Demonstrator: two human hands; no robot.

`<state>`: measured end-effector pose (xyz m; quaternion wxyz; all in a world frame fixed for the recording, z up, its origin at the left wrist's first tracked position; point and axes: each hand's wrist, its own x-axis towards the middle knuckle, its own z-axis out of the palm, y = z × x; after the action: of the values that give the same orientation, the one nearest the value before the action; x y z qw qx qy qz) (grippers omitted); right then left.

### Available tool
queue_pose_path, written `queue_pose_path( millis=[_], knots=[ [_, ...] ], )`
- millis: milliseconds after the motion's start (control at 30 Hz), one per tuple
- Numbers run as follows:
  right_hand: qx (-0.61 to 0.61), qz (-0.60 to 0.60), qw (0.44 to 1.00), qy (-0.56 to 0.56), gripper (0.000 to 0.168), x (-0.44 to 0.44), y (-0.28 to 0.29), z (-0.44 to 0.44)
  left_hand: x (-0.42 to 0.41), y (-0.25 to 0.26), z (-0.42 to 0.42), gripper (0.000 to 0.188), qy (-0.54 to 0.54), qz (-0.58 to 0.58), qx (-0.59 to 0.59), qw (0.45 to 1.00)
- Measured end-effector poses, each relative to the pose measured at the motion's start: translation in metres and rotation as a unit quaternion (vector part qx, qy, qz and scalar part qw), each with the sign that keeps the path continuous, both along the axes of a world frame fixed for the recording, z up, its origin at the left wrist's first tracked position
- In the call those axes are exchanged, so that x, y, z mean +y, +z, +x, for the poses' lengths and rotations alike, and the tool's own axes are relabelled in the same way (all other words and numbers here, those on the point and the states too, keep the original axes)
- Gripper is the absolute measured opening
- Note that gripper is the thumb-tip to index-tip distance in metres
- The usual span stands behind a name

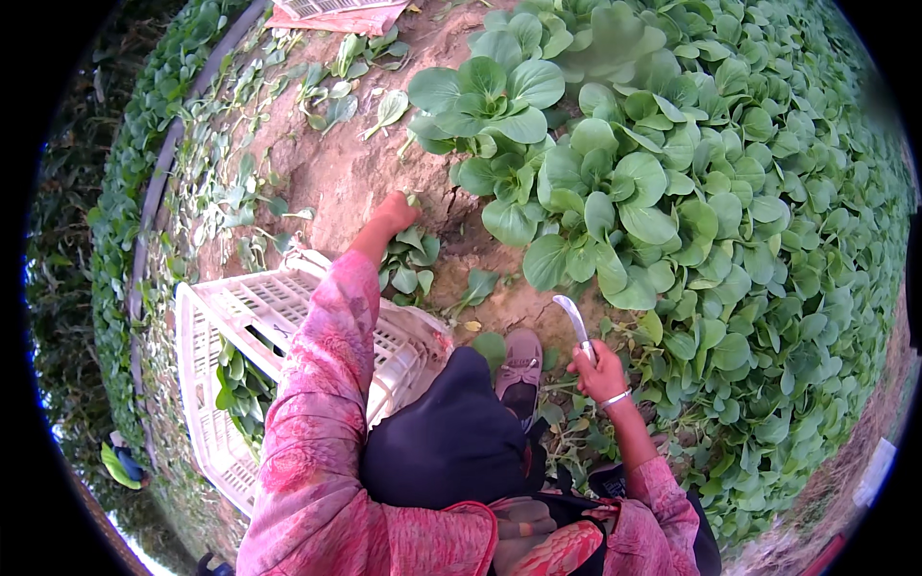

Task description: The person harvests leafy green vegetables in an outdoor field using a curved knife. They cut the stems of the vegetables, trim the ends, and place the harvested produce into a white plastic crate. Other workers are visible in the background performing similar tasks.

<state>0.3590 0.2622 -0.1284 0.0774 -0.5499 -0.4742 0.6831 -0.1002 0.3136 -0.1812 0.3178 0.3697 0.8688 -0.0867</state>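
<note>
My left hand is closed around the base of a leafy green plant, whose leaves hang down towards the soil beside the plastic crate. In my right hand is a small knife with a curved blade, its tip pointing up and away from me. Beyond the blade stand leafy greens growing in a dense bed. A white plastic crate, lying at my left under my sleeve, holds cut greens.
Loose leaves lie scattered over bare soil at the left. Another crate rests on pink sheeting at the top. A dark hose or pipe runs along the left. My shoe is near the bed.
</note>
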Motion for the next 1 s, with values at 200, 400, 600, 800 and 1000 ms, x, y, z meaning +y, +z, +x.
queue_pose_path(
  millis=[200,400,600,800,1000],
  knots=[
    [0.038,0.000,0.998,0.057,0.023,0.017,0.013,-0.044,-0.013,0.023,0.024,0.066,-0.239,0.171,0.265,0.918],
    [0.059,0.077,0.984,0.151,0.029,0.054,-0.004,-0.121,-0.034,0.010,0.028,0.022,-0.505,0.143,0.240,0.817],
    [0.037,0.162,0.952,0.259,0.031,0.085,-0.037,-0.195,-0.039,0.013,0.013,0.032,-0.369,0.317,0.241,0.840],
    [-0.013,0.258,0.914,0.314,0.033,0.093,-0.067,-0.250,-0.043,0.004,-0.008,0.072,-0.220,0.361,0.186,0.887],
    [-0.013,0.308,0.903,0.300,0.032,0.094,-0.084,-0.280,-0.055,-0.010,-0.003,0.056,-0.179,0.332,0.171,0.910]
  ],
)
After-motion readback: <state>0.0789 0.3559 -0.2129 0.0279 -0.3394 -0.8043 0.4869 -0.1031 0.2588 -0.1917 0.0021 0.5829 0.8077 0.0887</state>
